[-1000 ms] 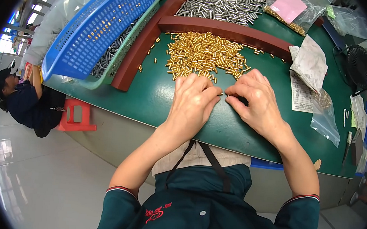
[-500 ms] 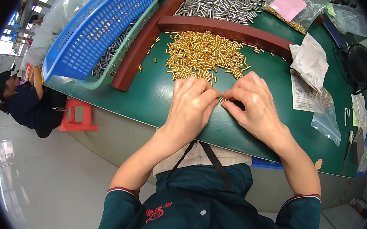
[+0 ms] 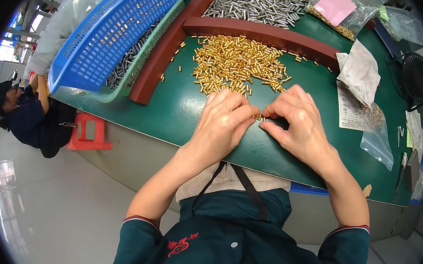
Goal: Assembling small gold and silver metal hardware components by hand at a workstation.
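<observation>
My left hand [image 3: 221, 122] is closed in a pinch on a small brass sleeve [image 3: 257, 117], which shows at the tips of its thumb and forefinger. Facing it, my right hand [image 3: 297, 127] pinches a tiny silver pin [image 3: 264, 119] between thumb and forefinger. Sleeve and pin are almost tip to tip; whether they touch is too small to tell. Just beyond my fingers spreads a heap of brass sleeves [image 3: 238, 61] on the green tabletop [image 3: 173, 113].
Red-brown bars [image 3: 260, 33] fence the brass heap off from a pile of silver pins [image 3: 255, 4]. Blue [image 3: 114, 38] and green baskets stand left. Right lie a crumpled cloth [image 3: 360, 69], a plastic bag [image 3: 377, 144] and a black fan [image 3: 416, 77]. A person [image 3: 24, 110] works far left.
A brass sleeve now shows at my left fingertips, where mainly a silver pin showed between the hands before. Both hands have shifted slightly right, and the right fingertips sit a little lower.
</observation>
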The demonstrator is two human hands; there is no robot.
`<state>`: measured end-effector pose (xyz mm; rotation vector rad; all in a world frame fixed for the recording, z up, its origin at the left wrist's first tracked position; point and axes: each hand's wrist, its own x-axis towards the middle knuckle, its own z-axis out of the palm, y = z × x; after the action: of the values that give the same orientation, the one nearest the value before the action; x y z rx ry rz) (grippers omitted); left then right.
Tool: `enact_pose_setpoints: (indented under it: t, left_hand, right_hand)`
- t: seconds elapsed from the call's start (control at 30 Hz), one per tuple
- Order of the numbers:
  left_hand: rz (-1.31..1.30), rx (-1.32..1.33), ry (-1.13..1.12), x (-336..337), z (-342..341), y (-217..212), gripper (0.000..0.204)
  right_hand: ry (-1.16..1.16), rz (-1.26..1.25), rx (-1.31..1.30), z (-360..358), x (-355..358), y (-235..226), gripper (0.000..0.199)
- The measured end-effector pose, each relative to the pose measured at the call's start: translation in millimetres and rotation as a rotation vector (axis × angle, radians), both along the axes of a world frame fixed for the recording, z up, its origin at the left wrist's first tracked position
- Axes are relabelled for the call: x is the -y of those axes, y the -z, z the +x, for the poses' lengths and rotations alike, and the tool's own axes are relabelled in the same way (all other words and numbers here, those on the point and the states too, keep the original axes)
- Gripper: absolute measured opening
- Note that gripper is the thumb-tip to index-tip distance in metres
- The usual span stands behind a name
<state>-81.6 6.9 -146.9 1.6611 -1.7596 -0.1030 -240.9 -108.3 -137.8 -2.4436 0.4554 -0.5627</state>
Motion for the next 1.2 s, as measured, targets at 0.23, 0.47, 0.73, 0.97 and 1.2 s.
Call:
enact_pose_setpoints:
  t: [0.23, 0.47, 0.73, 0.97, 1.2]
  left_hand:
    - [-0.034, 0.032, 0.024, 6, 0, 4, 0.011]
    - [-0.037, -0.016, -0.018, 11, -3, 7, 0.010]
    - [-0.046, -0.028, -0.027, 11, -2, 10, 0.009]
    - [-0.006, -0.103, -0.013, 8, 0, 7, 0.010]
    - [0.028, -0.046, -0.003, 4, 1, 6, 0.013]
  right_hand:
    - [-0.021, -0.121, 0.069, 2, 2, 10, 0.012]
    - [0.023, -0.127, 0.122, 6, 3, 15, 0.010]
    - [0.020, -0.133, 0.102, 5, 4, 14, 0.010]
    - [0.035, -0.092, 0.095, 6, 0, 13, 0.009]
    - [0.029, -0.082, 0.095, 6, 0, 14, 0.008]
